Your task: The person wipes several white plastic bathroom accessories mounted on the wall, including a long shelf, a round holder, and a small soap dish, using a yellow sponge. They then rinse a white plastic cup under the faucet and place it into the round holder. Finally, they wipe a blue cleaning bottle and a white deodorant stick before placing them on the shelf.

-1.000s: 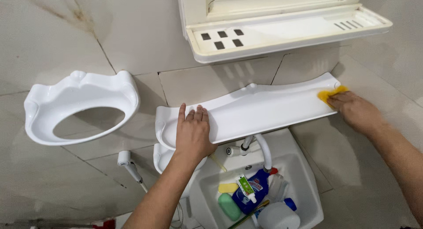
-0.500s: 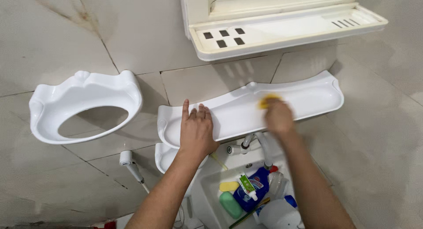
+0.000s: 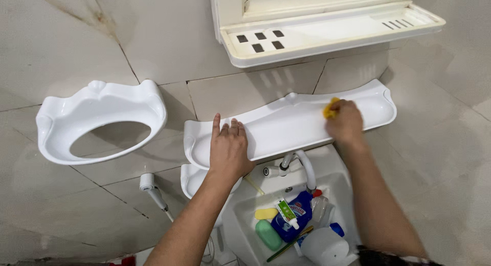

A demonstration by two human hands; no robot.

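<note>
Cracked beige wall tiles [image 3: 66,36] behind a white basin [image 3: 245,204].

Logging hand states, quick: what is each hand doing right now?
Left hand: open, flat on the white shelf.
Right hand: closed on a yellow sponge.

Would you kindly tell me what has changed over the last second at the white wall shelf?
The right hand, holding the yellow sponge, swept left along the white shelf from its far right end to the middle, then part of the way back right. The left hand stayed flat on the shelf's left end. The sink and its bottles did not move.
</note>
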